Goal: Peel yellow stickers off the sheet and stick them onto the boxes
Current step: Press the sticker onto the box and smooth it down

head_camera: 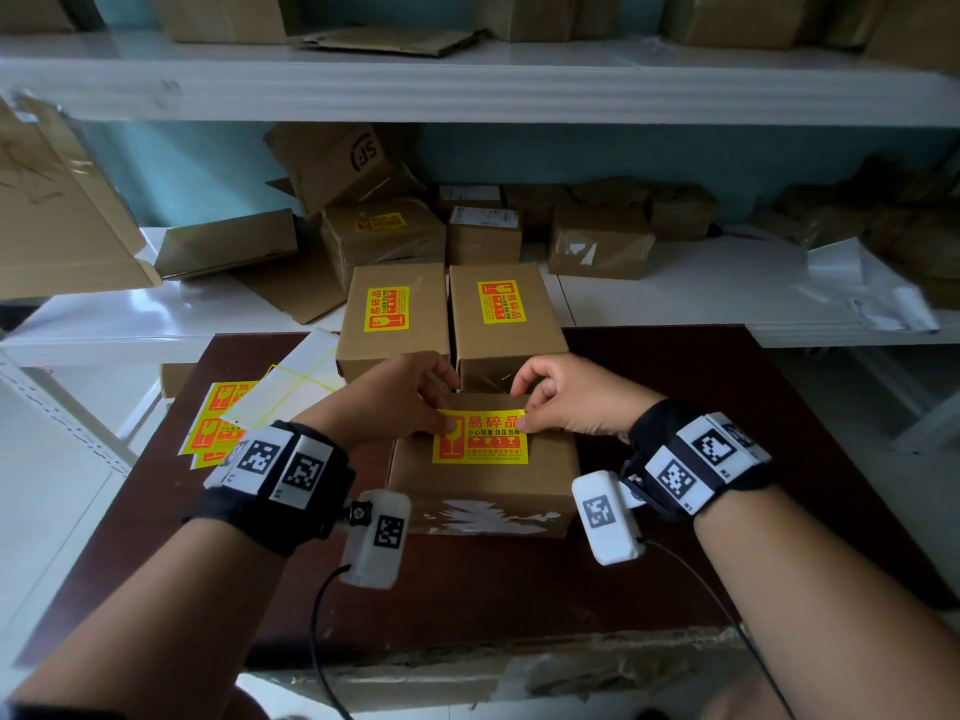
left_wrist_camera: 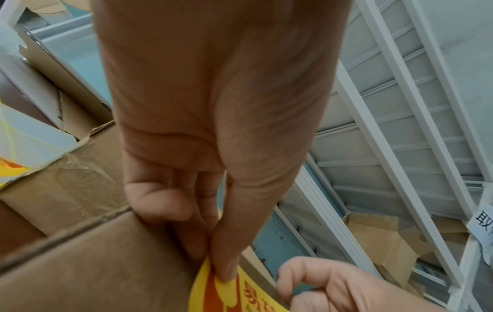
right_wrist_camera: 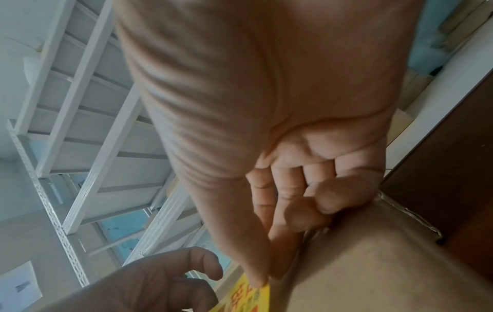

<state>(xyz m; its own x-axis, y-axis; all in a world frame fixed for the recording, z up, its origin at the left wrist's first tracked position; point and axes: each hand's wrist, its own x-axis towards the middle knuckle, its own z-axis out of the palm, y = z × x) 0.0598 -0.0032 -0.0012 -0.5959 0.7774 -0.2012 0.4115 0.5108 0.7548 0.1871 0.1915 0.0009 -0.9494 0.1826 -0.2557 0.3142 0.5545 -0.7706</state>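
- The left hand (head_camera: 400,402) pinches the upper left corner of a yellow sticker (head_camera: 480,437) between thumb and fingertip; the left wrist view shows the thumb (left_wrist_camera: 226,268) pressed on the sticker's curled edge.
- The right hand (head_camera: 566,397) pinches the upper right corner of the same sticker, its other fingers curled in toward the palm.
- The sticker lies across the top of the near box (head_camera: 483,480), its lower edge flat on the cardboard and its upper edge lifted a little between the two hands.
- The near box stands on the dark brown surface (head_camera: 675,563), with torn white tape on its front face.
- Just behind it stand two more boxes side by side, the left box (head_camera: 392,317) and the right box (head_camera: 506,319), each with a yellow sticker on top.
- The sticker sheet (head_camera: 218,423) lies on the surface to the left, partly under a peeled white backing sheet (head_camera: 291,387).
- Further cardboard boxes lie heaped on the white shelf (head_camera: 675,293) behind the surface.
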